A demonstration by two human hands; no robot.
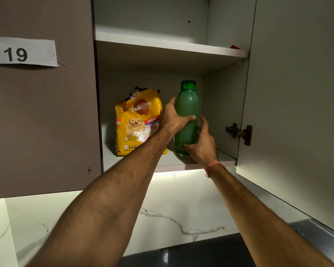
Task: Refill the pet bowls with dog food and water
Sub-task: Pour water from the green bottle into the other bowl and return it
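Note:
A green plastic water bottle [187, 105] with a green cap stands upright on the lower shelf [170, 160] of an open wall cabinet. My left hand [174, 116] grips its left side at mid height, thumb across the front. My right hand [201, 143] holds the bottle low on its right side, fingers curled round the base. A yellow bag of dog food [137, 122] stands upright just left of the bottle, partly behind my left wrist. No pet bowls are in view.
The cabinet door [297, 103] stands open on the right, its hinge [239, 132] level with the bottle. A closed door with an "S 19" label [21, 53] is on the left. An upper shelf [170, 45] holds a small red item [234, 47]. A marble backsplash [181, 209] lies below.

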